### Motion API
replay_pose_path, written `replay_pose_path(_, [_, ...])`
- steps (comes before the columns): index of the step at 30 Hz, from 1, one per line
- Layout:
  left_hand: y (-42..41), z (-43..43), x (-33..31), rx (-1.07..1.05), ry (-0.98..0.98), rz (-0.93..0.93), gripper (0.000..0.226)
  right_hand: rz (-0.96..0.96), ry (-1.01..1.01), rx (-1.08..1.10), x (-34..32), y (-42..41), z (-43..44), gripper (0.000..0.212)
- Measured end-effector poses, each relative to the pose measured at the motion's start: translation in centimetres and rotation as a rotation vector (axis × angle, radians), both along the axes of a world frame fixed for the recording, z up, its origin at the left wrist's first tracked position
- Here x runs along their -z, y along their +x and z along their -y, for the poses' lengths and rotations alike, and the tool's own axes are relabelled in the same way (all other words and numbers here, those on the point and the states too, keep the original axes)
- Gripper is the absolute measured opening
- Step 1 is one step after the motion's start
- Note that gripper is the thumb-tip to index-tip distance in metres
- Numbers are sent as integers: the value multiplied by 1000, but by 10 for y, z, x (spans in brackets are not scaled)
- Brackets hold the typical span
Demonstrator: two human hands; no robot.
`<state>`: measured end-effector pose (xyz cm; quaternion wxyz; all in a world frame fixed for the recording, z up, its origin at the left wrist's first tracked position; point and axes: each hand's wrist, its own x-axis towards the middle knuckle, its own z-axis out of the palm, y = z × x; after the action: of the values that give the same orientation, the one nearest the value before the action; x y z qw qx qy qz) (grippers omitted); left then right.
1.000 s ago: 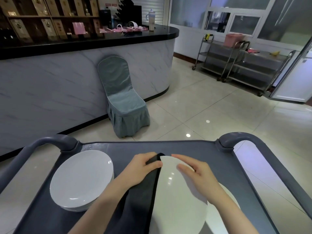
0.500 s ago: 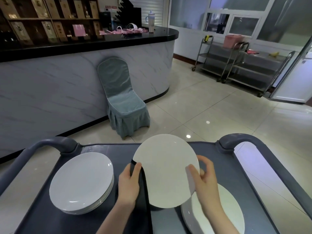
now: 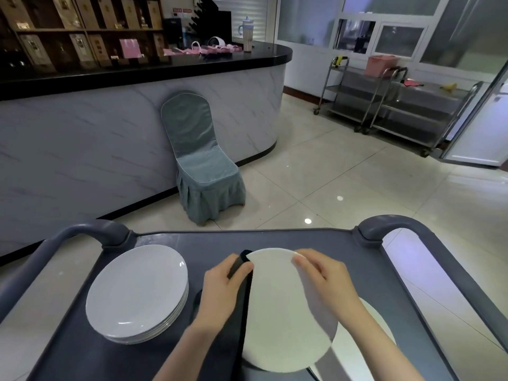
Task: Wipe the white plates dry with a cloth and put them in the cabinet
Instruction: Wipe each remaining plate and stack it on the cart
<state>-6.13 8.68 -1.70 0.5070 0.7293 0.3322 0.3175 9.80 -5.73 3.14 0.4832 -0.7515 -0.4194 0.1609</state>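
On cart (image 3: 214, 243): one plate (image 3: 280, 312) held, stack (image 3: 137, 290) of perhaps six.

Plate stack (image 3: 137, 292) lies left on the cart (image 3: 214, 240), held plate (image 3: 277, 312) right.

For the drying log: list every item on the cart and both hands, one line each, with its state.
Held plate: lifted, tilted, between both hands.
Dark cloth: pressed against held plate's left edge.
Left hand: grips dark cloth.
Right hand: holds held plate's far rim.
Left stack of plates: stacked flat on cart, untouched.
Right plate: flat on cart, partly under held plate.
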Motion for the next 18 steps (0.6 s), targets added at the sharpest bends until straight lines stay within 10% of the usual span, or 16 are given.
replay_pose_path(6, [-12, -1, 8, -47, -127, -41, 31, -201, 94, 156, 14, -3, 10, 20])
replay_pose_path(14, [7, -16, -35, 423, 201, -169, 24, 123, -60, -159, 9, -14, -10, 12])
replay_pose_path(18, [-3, -12, -23, 184, 37, -60, 22, -71, 91, 17, 7, -7, -1, 21])
